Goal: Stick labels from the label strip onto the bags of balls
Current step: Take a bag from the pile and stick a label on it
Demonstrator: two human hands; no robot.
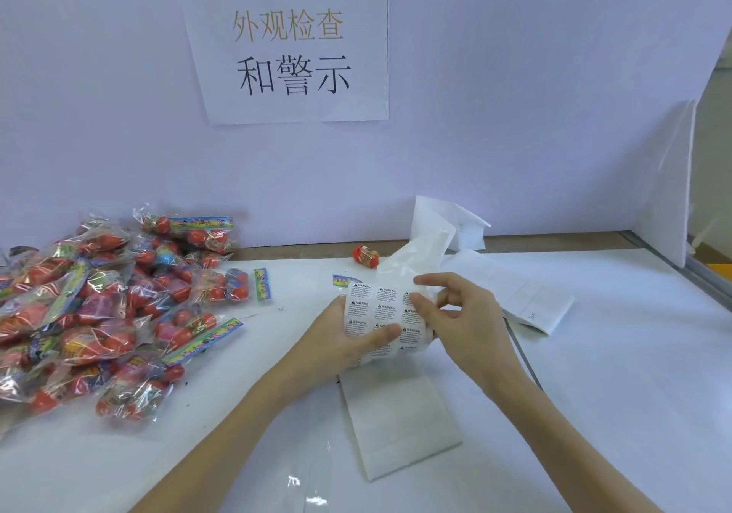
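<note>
Your left hand has its grip curled round the label strip, thumb lying across the printed face, holding it up above the tabletop in the middle of the scene. Your right hand comes in from the right with its fingertips pinching at the strip's right edge; whether a label is already lifting there is hard to tell, since the fingers cover that spot. The strip shows rows of small warning labels, and its bare backing curls upward and away behind your hands.

Just behind the strip, on the far side, lies one bag, mostly hidden, and a small orange roll sits farther back. The bags of balls are heaped on the left of the tabletop, well apart from your hands. A blank white sheet lies near you below the strip, and folded papers rest to the right. A sign hangs on the far wall.
</note>
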